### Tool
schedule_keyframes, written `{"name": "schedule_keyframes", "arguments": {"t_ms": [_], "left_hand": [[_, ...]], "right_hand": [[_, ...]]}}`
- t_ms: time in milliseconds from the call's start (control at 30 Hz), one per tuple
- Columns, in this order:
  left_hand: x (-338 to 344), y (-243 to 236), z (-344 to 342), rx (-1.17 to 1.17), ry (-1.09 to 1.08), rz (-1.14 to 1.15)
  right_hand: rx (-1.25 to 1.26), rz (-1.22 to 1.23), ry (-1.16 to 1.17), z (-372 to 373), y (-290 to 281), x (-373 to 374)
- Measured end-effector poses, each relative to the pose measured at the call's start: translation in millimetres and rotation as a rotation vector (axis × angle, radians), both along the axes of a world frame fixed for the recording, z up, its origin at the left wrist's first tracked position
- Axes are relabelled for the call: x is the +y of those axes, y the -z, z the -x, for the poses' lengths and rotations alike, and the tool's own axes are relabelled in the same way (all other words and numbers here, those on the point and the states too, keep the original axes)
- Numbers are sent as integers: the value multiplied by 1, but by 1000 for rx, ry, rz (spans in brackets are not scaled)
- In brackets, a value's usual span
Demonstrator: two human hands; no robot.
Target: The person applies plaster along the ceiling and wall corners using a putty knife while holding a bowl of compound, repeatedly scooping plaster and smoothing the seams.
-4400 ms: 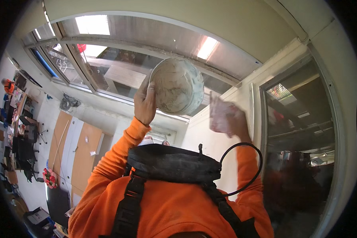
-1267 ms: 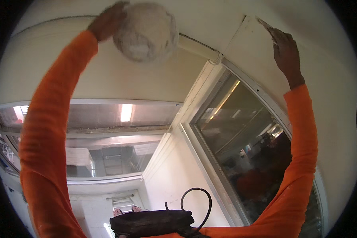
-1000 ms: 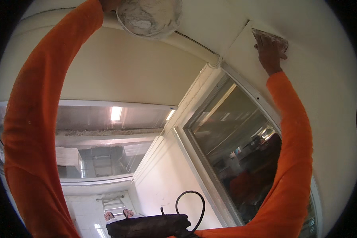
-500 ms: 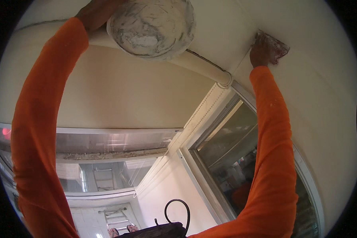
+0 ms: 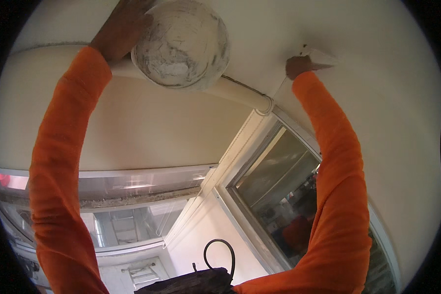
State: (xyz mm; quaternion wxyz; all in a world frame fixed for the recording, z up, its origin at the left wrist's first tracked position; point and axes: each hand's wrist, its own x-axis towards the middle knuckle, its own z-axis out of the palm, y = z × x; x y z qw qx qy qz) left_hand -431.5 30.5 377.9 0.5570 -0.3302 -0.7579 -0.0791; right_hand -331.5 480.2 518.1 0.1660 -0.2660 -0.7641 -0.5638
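A round, pale bowl (image 5: pixel 181 44), smeared with white and grey, is held up high left of the middle by my left hand (image 5: pixel 127 32). My fingers are closed at its left edge, and some are hidden by it. High on the right, my right hand (image 5: pixel 299 66) is closed around a flat scraper (image 5: pixel 322 62). Its thin blade lies at or close to the pale wall (image 5: pixel 392 108), just right of the corner; whether it touches is hard to tell. The scraper's handle is hidden in my grip. Both arms reach up in orange sleeves.
A roller blind (image 5: pixel 240 93) hangs between the hands, its bead chain beside the corner. Below my right hand stands a framed window (image 5: pixel 279 181). Lower left are a sill (image 5: pixel 142 200) and a ladder (image 5: pixel 144 274). A black strap-like thing with a cord loop (image 5: pixel 220 242) is at the bottom.
My right hand has shifted left and slightly down, and the scraper has turned, its blade now seen more edge-on. The bowl has come a little lower and left, tilting.
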Motion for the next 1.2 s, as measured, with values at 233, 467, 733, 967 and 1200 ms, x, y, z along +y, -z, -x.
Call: {"name": "schedule_keyframes", "arguments": {"t_ms": [233, 467, 733, 967, 1200], "left_hand": [[11, -1, 22, 297, -96, -25], [5, -3, 35, 367, 10, -52], [1, -4, 31, 335, -35, -22], [1, 0, 30, 259, -113, -40], [13, -8, 25, 57, 238, -194]], "right_hand": [[222, -401, -50, -29, 16, 22], [391, -377, -174, -4, -15, 46], [279, -293, -53, 22, -23, 44], [181, -371, -23, 14, 16, 22], [321, -352, -275, 20, -23, 71]]}}
